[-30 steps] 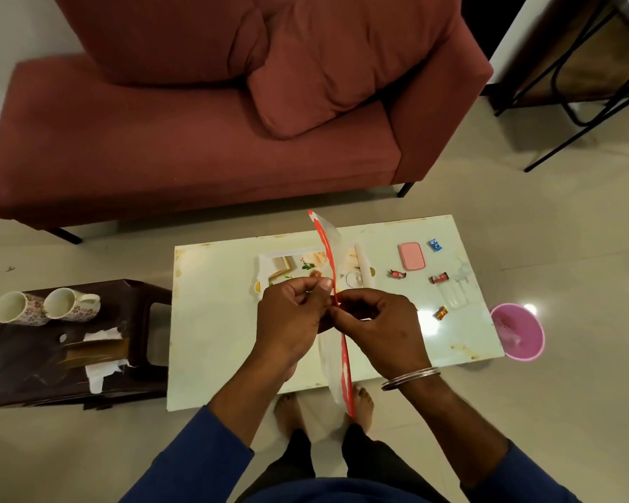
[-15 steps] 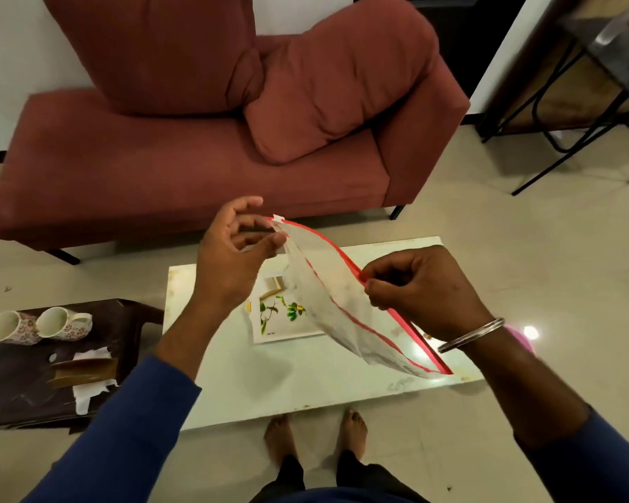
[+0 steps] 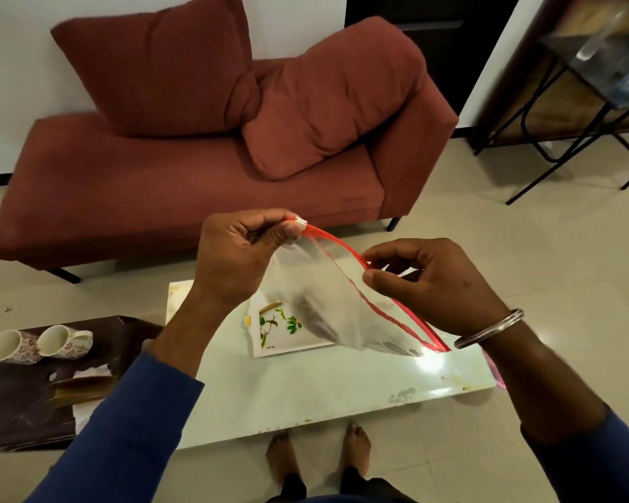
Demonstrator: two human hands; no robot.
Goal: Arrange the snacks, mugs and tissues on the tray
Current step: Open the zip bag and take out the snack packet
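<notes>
Pinching the zip bag (image 3: 327,306) at its slider, left hand (image 3: 240,255); right hand (image 3: 433,285) pinches mid-seal, its red seal slanting down-right above the worktop (image 3: 305,393)

Left hand (image 3: 240,255) and right hand (image 3: 429,285) raised — fingers curled, seemingly pinching.

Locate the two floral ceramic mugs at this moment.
The two floral ceramic mugs lie on their sides, side by side, on the dark brown side table, far left in the head view.

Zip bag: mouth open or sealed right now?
Open. The zip bag has its red strips parted between left hand, at the slider, and right hand.
</notes>
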